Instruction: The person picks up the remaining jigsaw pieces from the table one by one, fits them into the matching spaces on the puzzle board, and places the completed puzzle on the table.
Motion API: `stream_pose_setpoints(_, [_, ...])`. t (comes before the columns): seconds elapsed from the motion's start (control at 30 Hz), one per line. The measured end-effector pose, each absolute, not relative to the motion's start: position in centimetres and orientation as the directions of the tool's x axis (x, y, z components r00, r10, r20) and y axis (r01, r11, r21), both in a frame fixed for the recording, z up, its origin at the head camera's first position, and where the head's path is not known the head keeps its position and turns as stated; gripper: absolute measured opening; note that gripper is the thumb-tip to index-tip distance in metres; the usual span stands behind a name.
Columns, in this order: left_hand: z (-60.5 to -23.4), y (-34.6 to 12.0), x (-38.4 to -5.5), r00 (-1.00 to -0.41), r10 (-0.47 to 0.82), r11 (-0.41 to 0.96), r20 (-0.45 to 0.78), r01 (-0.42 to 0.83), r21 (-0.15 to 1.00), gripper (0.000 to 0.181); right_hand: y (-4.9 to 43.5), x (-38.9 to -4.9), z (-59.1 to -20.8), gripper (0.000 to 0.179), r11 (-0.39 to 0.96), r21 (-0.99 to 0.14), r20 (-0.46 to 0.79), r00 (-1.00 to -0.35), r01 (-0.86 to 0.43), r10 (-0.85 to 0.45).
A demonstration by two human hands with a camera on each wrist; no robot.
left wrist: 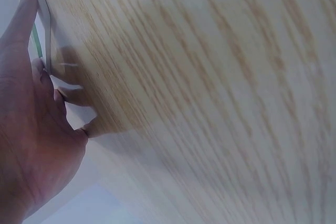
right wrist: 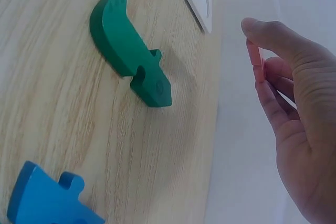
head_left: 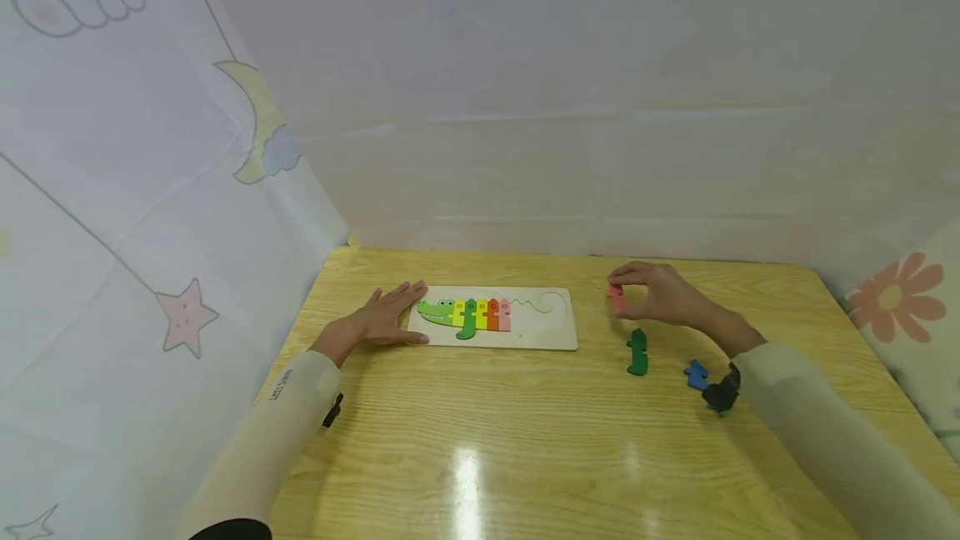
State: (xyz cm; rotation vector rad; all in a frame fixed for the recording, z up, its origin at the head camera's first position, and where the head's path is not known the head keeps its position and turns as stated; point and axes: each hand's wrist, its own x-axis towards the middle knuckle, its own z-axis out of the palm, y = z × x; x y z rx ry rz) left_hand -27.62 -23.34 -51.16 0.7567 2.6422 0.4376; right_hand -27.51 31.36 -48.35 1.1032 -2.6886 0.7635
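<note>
My left hand (head_left: 382, 317) lies with fingers spread at the left end of a pale wooden puzzle board (head_left: 551, 333), fingertips and thumb on its edge. Set in the board is a crocodile's green head (head_left: 435, 313), followed by yellow, green, orange and pink body pieces; the tail end shows only a drawn outline. To the right of the board, my right hand (head_left: 663, 294) pinches a pinkish-red puzzle piece (right wrist: 254, 56) between thumb and fingers, raised over the table. Nearest below that hand lies a green leg piece (right wrist: 126, 40).
A blue puzzle piece (head_left: 697, 374) lies near my right forearm, beside a black wrist device (head_left: 723, 392) with a bit of green showing under it. The wooden table (head_left: 420, 432) meets a pale printed cloth (head_left: 510, 173) at the back and sides.
</note>
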Motion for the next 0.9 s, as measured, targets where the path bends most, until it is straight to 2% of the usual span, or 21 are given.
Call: stream_pose_setpoints(0.9, [-50.7,-23.2,-27.3,-0.797,0.548,0.814,-0.254,0.439,0.380,0.106,28.0,-27.9,-48.3,0.052,0.539,-0.454,0.320,-0.694,-0.709,-0.645])
